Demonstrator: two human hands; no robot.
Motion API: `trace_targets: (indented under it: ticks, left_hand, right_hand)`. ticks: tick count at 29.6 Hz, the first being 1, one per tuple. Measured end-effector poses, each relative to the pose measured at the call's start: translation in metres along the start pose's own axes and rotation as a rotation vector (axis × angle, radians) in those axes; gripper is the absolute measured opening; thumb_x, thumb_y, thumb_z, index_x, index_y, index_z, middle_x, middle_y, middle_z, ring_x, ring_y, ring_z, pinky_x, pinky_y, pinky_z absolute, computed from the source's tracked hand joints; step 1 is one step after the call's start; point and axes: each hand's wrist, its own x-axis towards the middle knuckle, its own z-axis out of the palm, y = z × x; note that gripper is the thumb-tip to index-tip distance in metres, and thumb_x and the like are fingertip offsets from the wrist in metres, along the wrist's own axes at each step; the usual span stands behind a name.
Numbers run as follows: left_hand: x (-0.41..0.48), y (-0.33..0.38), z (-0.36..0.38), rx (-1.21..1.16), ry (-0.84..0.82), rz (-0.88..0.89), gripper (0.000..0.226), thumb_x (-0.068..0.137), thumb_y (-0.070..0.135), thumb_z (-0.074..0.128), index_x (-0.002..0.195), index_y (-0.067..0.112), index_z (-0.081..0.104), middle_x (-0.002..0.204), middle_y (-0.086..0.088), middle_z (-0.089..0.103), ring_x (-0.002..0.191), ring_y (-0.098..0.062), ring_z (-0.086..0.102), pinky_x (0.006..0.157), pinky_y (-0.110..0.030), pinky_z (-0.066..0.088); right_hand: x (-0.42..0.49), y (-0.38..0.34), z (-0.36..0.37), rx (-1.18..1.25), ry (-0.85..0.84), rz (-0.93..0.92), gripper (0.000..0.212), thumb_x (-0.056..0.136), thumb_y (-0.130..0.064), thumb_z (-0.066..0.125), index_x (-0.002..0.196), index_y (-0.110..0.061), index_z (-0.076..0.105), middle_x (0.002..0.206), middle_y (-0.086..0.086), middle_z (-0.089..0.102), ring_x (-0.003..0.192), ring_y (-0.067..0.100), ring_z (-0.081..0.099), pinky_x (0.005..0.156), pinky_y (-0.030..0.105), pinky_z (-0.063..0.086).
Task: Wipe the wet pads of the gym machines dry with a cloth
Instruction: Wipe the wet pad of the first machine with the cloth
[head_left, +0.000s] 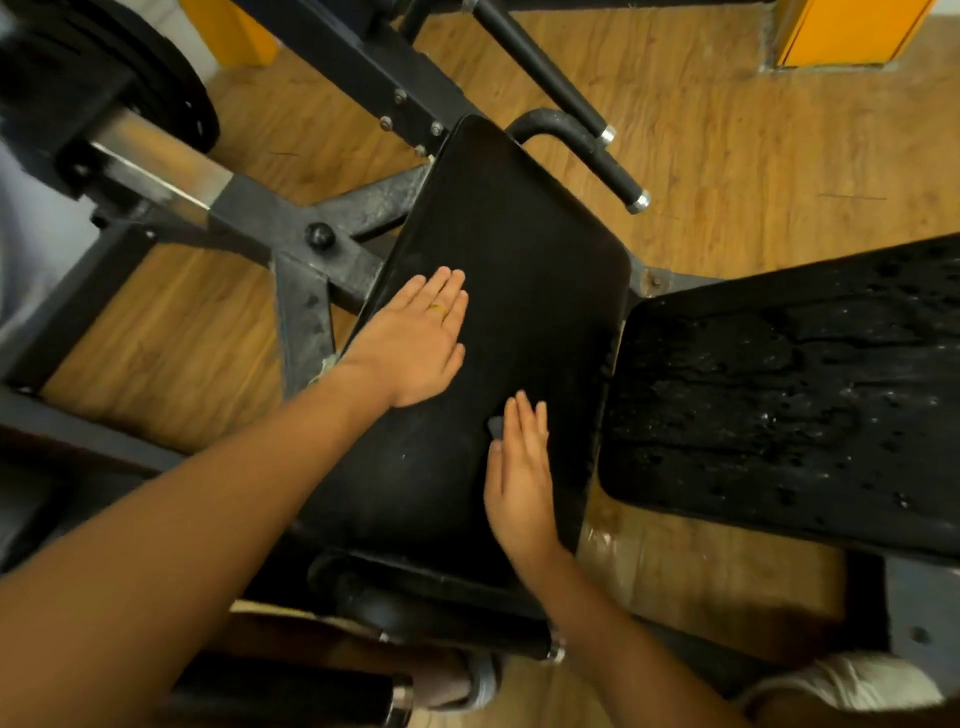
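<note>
Long black pad (519, 270), frame centre, tilted: surface matte, no drops seen. Second pad (779, 389) just to its right: covered in water beads and streaks. Left hand (415, 343) flat on the long pad, fingers straight and together. Right hand (519, 478) flat nearer the pad's lower edge, fingers straight. Small grey scrap (495, 426) shows beside its forefinger; cannot tell if it is the cloth. Black steel frame (291, 218) around; wood floor (727, 156) beneath.
</note>
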Motion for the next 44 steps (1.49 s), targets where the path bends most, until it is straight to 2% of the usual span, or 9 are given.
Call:
trace_targets:
  ticks: [7,12,16,19,23,29,34,38,44]
  left_hand:
    - [-0.084,-0.029,0.003,-0.069,-0.051,0.093,0.064,0.105,0.04,0.019,0.161,0.011,0.005,0.169,-0.006,-0.004,0.156,-0.021,-0.004,0.125,-0.038,0.0]
    - [-0.104,-0.006,0.011,-0.191,0.034,-0.019,0.063,0.106,0.037,0.026,0.16,0.007,0.011,0.169,-0.011,0.003,0.156,-0.023,-0.001,0.124,-0.038,-0.002]
    - [-0.081,0.046,0.003,-0.222,0.081,0.002,0.063,0.107,0.037,0.029,0.16,0.006,0.014,0.169,-0.011,0.009,0.157,-0.023,0.002,0.123,-0.039,-0.005]
    - [-0.055,0.083,0.001,-0.269,0.068,-0.009,0.059,0.108,0.034,0.025,0.16,0.007,0.015,0.169,-0.01,0.009,0.157,-0.021,0.002,0.124,-0.038,-0.005]
    - [-0.021,0.113,0.014,-0.323,-0.028,-0.083,0.059,0.109,0.035,0.023,0.16,0.006,0.015,0.169,-0.01,0.01,0.157,-0.022,0.001,0.125,-0.04,-0.001]
    - [-0.002,0.142,0.03,-0.208,-0.043,-0.191,0.063,0.107,0.036,0.029,0.16,0.005,0.016,0.168,-0.018,0.008,0.156,-0.03,-0.001,0.124,-0.047,-0.004]
    - [-0.008,0.111,0.032,-0.084,0.018,-0.082,0.061,0.104,0.016,0.033,0.16,0.007,0.012,0.169,-0.014,0.004,0.156,-0.027,0.0,0.125,-0.046,0.002]
    - [0.006,0.048,0.019,-0.039,0.12,-0.188,0.059,0.103,0.014,0.032,0.16,0.01,0.017,0.169,-0.01,0.008,0.157,-0.026,0.001,0.124,-0.047,0.007]
    - [0.034,-0.012,-0.008,-0.223,0.128,-0.263,0.053,0.107,0.014,0.037,0.159,0.011,0.027,0.169,-0.01,0.012,0.156,-0.029,0.003,0.125,-0.05,0.01]
  right_hand:
    - [0.064,-0.017,-0.007,0.05,-0.003,0.119,0.051,0.109,-0.015,0.037,0.157,-0.001,0.025,0.168,0.009,0.014,0.156,0.027,-0.003,0.128,0.045,0.005]
    - [0.038,-0.011,-0.02,0.076,-0.152,-0.047,0.068,0.108,-0.024,0.045,0.162,-0.018,0.003,0.167,-0.009,-0.013,0.153,0.004,-0.014,0.127,0.028,0.003]
    - [0.026,-0.006,-0.034,0.192,-0.117,-0.039,0.093,0.099,-0.028,0.065,0.162,-0.017,-0.003,0.168,-0.001,-0.017,0.145,-0.017,-0.012,0.113,0.002,0.005]
    - [0.01,0.025,-0.035,0.143,-0.113,-0.001,0.096,0.096,-0.034,0.067,0.162,-0.01,0.002,0.169,0.003,-0.011,0.148,-0.011,-0.013,0.118,0.008,0.004]
    - [-0.019,0.059,-0.03,-0.04,-0.163,0.005,0.08,0.1,-0.056,0.038,0.162,-0.017,0.004,0.169,-0.002,-0.004,0.155,0.007,-0.01,0.128,0.038,0.002]
    - [-0.022,0.07,-0.022,-0.093,-0.102,-0.037,0.076,0.102,-0.055,0.031,0.162,-0.015,0.006,0.17,0.001,0.001,0.156,0.013,-0.006,0.126,0.032,-0.004]
    - [-0.024,0.074,-0.016,-0.119,-0.076,-0.041,0.075,0.103,-0.054,0.029,0.161,-0.011,0.009,0.17,0.003,0.002,0.157,0.013,-0.005,0.126,0.031,-0.005]
    - [-0.025,0.074,-0.014,-0.131,-0.041,-0.031,0.074,0.103,-0.053,0.031,0.162,-0.012,0.012,0.17,0.002,0.006,0.157,0.013,-0.002,0.127,0.034,0.0]
    - [-0.023,0.067,-0.018,-0.118,-0.095,-0.009,0.075,0.103,-0.054,0.03,0.162,-0.017,0.004,0.17,-0.004,-0.002,0.156,0.008,-0.009,0.126,0.029,-0.006]
